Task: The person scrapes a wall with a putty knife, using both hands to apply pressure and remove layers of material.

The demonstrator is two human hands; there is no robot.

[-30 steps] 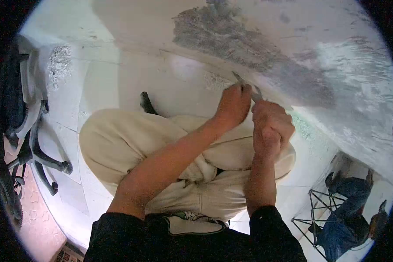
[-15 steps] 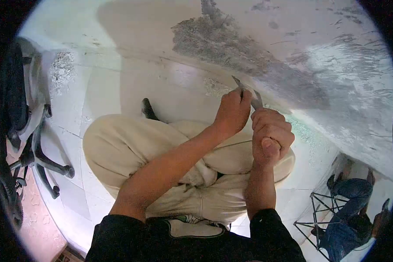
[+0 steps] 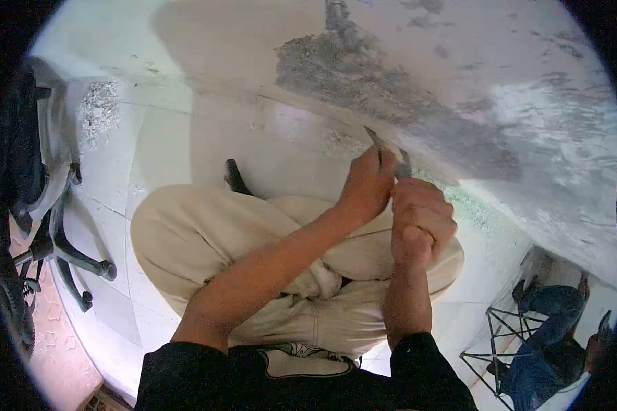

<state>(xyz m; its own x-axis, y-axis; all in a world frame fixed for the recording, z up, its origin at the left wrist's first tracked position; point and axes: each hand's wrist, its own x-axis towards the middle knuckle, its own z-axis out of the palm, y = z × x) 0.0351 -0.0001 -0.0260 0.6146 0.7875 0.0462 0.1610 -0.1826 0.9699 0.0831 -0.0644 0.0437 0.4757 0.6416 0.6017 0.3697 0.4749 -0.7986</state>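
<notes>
We look at a big wall [image 3: 528, 103] with a grey scraped patch [image 3: 363, 75], then the white floor [image 3: 164, 137] and a chair [image 3: 48, 205] on the left. Our left hand [image 3: 367, 185] and right hand [image 3: 421, 219] are both closed tight on a small scraper [image 3: 376, 138]. Its tip touches the wall low down, near the floor

The scraper [image 3: 376, 139] is a slim grey metal blade, tilted, its tip pointing up and left at the foot of the wall [image 3: 459, 82], at the lower edge of the bare grey patch. Only the tip and a short strip of blade show; the handle is hidden. The left grip [image 3: 367, 181] closes over the blade near the tip. The right grip [image 3: 421, 222] is fisted round the lower end, just beside it.
</notes>
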